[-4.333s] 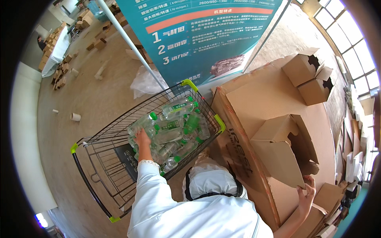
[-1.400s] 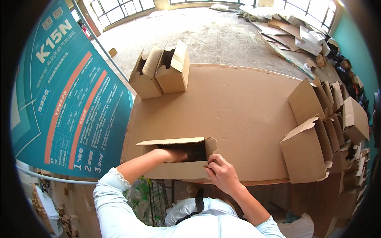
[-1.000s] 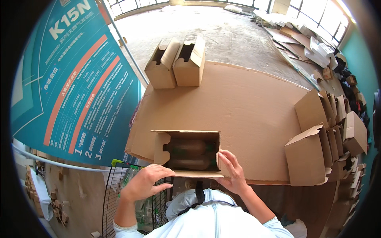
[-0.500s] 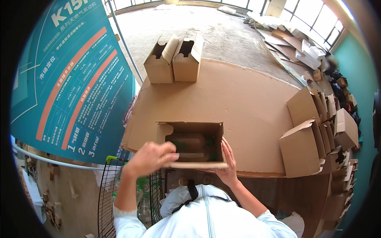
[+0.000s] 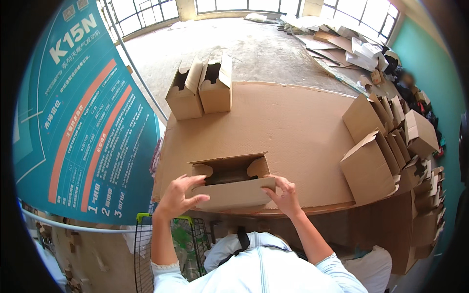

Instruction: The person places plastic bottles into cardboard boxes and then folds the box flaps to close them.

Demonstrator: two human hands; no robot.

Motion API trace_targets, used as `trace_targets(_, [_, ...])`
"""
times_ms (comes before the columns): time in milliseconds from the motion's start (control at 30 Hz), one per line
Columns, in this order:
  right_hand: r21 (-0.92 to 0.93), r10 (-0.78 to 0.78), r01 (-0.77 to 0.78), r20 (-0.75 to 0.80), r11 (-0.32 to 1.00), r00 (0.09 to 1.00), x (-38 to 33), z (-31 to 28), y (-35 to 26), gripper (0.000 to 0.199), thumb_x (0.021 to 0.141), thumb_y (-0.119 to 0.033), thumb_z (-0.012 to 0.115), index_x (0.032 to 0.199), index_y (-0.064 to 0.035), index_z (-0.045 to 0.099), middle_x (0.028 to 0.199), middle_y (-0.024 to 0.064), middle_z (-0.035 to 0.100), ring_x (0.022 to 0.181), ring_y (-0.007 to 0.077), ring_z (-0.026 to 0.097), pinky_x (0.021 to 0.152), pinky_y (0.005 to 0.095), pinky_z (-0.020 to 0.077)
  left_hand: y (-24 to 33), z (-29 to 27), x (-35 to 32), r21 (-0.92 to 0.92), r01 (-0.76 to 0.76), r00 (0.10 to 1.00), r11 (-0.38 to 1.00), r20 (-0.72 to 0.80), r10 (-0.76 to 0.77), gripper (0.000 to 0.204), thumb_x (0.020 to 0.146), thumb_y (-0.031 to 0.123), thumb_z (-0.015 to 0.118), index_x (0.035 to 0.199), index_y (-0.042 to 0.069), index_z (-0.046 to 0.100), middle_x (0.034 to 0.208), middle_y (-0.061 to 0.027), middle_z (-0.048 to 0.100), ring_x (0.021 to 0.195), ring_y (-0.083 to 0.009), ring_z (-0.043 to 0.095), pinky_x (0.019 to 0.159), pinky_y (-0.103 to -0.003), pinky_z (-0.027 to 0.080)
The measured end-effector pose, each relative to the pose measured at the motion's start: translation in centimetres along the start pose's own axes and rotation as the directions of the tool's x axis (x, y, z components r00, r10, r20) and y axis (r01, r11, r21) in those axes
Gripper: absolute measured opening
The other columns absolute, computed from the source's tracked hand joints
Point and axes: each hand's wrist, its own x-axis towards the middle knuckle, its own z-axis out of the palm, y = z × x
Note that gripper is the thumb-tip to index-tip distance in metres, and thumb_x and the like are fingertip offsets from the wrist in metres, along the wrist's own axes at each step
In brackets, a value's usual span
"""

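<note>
While the right hand point(image 5: 285, 195) pinches the right end of a brown cardboard box point(image 5: 232, 195), its thumb on the front panel and its fingers around the corner, the left hand point(image 5: 181, 197) is at the box's left end, thumb and fingers spread well apart; whether its fingertips touch the cardboard, I cannot tell. Both forearms reach up from the lower edge, bare below pale blue sleeves point(image 5: 166, 277), palms turned toward each other. The box stands at the near edge of a broad cardboard-covered surface point(image 5: 288, 136), flaps raised, interior too dark to make out fully. Two similar boxes point(image 5: 198, 95) stand side by side at the far left corner, and more boxes point(image 5: 376, 161) crowd the right side. A wire cart point(image 5: 144, 244) holding green-and-clear bottles point(image 5: 183, 246) is below, left. A teal banner point(image 5: 78, 132) leans at left; tall windows point(image 5: 249, 5) line the far wall.
</note>
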Motion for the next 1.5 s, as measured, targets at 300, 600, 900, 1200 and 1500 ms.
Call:
trace_targets(300, [-0.563,-0.479,0.432,0.072,0.704,0.875,6.6,-1.9,-5.8,0.09,0.071,-0.028,0.082,0.146,-0.0094,0.036,0.149,0.0112,0.04,0.144,0.0305,0.028,0.122,0.0489,0.0148,-3.0,5.5,-1.8,-0.001,0.137,0.863,0.991,-0.491,-0.12,0.111,0.074,0.03,0.082,0.156,0.008,0.01,0.161,-0.0167,0.014,0.148,-0.036,0.016,0.12,-0.046,0.019])
trace_targets(600, [-0.624,-0.273,0.481,0.403,0.617,0.873,3.8,2.2,-1.8,0.077,0.096,-0.061,0.039,0.148,-0.0053,0.036,0.156,0.01,0.033,0.147,0.0249,0.021,0.122,0.047,0.0097,-2.9,3.3,-0.1,0.506,0.067,0.979,0.86,-0.198,0.04,0.097,0.075,0.053,0.075,0.155,0.027,0.026,0.163,-0.0115,0.008,0.15,-0.034,0.004,0.121,-0.052,0.007])
trace_targets(900, [-0.647,-0.265,0.315,0.177,0.694,0.948,3.0,2.7,-1.7,0.061,0.093,-0.043,0.056,0.144,-0.0111,0.046,0.153,0.0142,0.036,0.145,0.0312,0.027,0.119,0.0494,0.0168,-2.8,2.4,1.7,0.522,-0.144,0.971,0.841,0.238,0.018,0.116,0.057,0.062,0.081,0.154,0.031,0.025,0.154,-0.0297,0.015,0.143,-0.0511,0.011,0.116,-0.06,0.015])
trace_targets(1200, [0.377,0.335,-0.225,-0.258,0.899,0.906,-5.0,5.6,1.8,0.084,0.09,-0.033,0.067,0.152,-0.001,0.019,0.153,0.0227,0.031,0.141,0.0326,0.033,0.114,0.0426,0.0296,-3.9,3.4,1.3,0.457,-0.127,0.989,0.88,0.127,0.077,0.11,0.058,0.049,0.083,0.152,0.034,0.029,0.146,-0.028,0.024,0.136,-0.0487,0.025,0.113,-0.056,0.027])
trace_targets(1500, [0.242,0.564,-0.523,-0.152,0.817,0.812,0.6,8.4,10.0,0.099,0.077,0.001,0.067,0.154,-0.0082,0.006,0.139,0.0184,0.05,0.129,0.0283,0.048,0.102,0.0387,0.0435,-2.1,6.1,1.9,0.41,0.04,0.993,0.911,-0.114,0.008,0.111,0.058,0.053,0.083,0.153,0.032,0.03,0.144,-0.0316,0.028,0.133,-0.0496,0.028,0.11,-0.06,0.023])
